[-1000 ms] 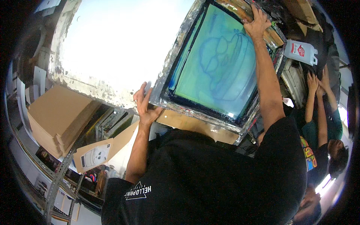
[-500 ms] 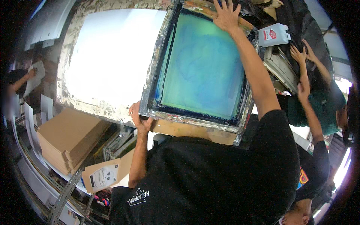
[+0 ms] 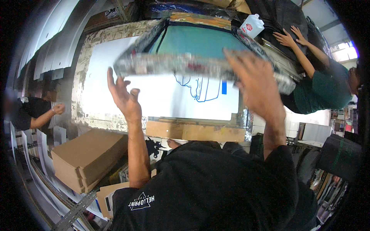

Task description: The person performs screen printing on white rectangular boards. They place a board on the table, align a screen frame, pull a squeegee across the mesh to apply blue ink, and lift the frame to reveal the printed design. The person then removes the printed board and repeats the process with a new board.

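A screen-printing frame (image 3: 173, 64) with a green-blue mesh (image 3: 192, 40) is tilted, its near rail raised above a white sheet (image 3: 162, 96). Blue line drawing (image 3: 206, 90) shows on the sheet below the rail. My left hand (image 3: 126, 101) is beside the frame's near left corner, fingers apart, holding nothing I can see. My right hand (image 3: 256, 86) overlaps the near rail toward its right end; motion smears its fingers, so its grip is unclear. Paint-crusted board (image 3: 83, 98) borders the sheet on the left.
Brown cardboard stacks (image 3: 90, 154) stand at the lower left beside a metal rack (image 3: 73, 211). A white plastic jug (image 3: 252, 26) is at the far right. One co-worker's hands (image 3: 285, 39) rest on black material; another's hand (image 3: 58, 109) is at the left.
The frame's near side has risen from the sheet, uncovering the blue drawing. My right hand came from the far rail to the near one; my left hand came off the frame's corner and opened.
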Demonstrator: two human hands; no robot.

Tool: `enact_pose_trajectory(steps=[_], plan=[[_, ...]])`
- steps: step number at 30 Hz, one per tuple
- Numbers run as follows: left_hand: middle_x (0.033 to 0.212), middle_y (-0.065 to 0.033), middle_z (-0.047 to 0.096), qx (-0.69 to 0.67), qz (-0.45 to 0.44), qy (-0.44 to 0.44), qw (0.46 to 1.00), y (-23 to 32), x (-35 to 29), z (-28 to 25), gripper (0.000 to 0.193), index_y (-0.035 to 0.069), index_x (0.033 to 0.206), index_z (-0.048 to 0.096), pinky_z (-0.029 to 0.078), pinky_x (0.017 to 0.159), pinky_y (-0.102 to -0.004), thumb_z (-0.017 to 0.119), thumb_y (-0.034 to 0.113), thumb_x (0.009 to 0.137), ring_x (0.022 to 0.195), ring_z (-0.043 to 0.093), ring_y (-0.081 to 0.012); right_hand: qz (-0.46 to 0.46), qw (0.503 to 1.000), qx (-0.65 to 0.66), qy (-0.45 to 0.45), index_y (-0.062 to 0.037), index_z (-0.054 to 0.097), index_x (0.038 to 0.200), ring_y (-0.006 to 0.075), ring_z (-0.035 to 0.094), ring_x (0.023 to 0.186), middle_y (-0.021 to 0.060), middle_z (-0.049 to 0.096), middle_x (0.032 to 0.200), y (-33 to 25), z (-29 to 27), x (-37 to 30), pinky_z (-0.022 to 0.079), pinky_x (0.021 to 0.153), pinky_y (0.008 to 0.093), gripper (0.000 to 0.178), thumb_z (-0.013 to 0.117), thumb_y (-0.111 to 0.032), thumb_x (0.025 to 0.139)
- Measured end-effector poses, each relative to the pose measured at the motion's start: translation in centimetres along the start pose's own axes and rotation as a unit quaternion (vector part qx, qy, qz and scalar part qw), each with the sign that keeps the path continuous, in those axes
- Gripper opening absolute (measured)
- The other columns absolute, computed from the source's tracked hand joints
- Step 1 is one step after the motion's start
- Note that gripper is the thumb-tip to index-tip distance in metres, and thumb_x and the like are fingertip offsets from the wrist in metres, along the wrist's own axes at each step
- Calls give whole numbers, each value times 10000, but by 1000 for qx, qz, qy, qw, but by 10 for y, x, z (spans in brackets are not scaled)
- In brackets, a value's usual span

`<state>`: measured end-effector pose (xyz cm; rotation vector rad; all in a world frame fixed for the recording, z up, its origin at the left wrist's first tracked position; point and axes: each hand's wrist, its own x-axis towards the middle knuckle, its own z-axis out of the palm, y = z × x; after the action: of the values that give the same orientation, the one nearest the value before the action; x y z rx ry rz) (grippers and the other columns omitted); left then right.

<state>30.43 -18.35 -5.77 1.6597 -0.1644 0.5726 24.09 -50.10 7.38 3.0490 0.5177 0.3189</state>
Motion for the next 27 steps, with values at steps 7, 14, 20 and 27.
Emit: enact_pose_trajectory(steps=[7,14,20,27], plan=[[1525,-194,362,-156,-379,220,885,-40,-41,-47,716,23,1496,301,354,1126,-446,557,470,1000,1395,395,-311,-4,986,-7,168,-107,454,1472,348,491,1270,172,548,1375,50,-39,54,344,1058,489,690,639,-92,807],[1120,-119,626,240,-163,325,900,-112,-157,-232,376,-15,1216,561,450,916,-429,691,209,942,1038,587,-254,7,975,75,207,-24,569,1361,358,537,1191,199,620,1248,53,-60,76,357,1029,430,569,619,-45,795],[1368,-220,522,672,-150,358,631,-94,-122,-472,743,0,1335,544,413,1011,-526,726,522,838,1253,502,-410,-15,956,166,242,-32,627,1300,328,600,1122,171,683,1189,67,-64,88,373,1034,422,540,686,-26,763],[1545,-168,357,799,-376,223,413,-136,-119,-579,848,102,1495,380,426,951,-567,605,617,861,1350,449,-314,-53,959,167,221,-138,546,1421,326,567,1240,177,616,1336,125,-30,97,401,1083,415,647,674,-8,800]])
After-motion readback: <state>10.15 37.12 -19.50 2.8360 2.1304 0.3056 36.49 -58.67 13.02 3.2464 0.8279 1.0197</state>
